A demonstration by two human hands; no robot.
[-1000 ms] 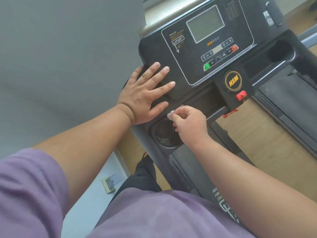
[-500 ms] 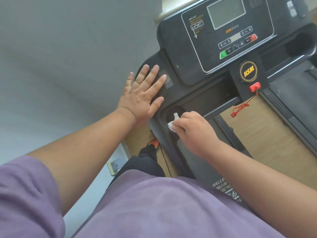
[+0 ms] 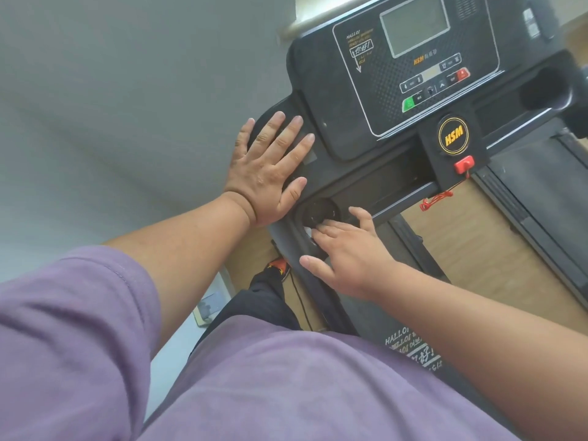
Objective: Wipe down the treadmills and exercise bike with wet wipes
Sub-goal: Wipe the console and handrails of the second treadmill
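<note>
Wipe: your wet wipe (image 3: 308, 232) shows only as a small white scrap at your right fingertips, the rest hidden under the hand.
Right hand: your right hand (image 3: 350, 253) lies palm down with fingers spread and nearly straight, thumb out to the side, pressing the wipe onto the rim of the left cup holder (image 3: 318, 211).
Left hand: your left hand (image 3: 270, 170) is flat, 5 fingers splayed and holding nothing, resting on the left wing of the console, just beside the cup holder.
Hands: apart, the left above and left of the right, with the round cup holder between them.
Treadmill: your treadmill (image 3: 366, 173) is black; its console has a grey display (image 3: 413, 25), a green button (image 3: 409, 105) and a red button (image 3: 462, 74).
Badge: a round yellow HSM badge (image 3: 453, 135) sits over the red safety key (image 3: 464, 164), whose red cord (image 3: 436, 198) hangs below.
Beyond: wooden floor (image 3: 477, 249) under the frame, grey wall (image 3: 127, 90) to your left.
</note>
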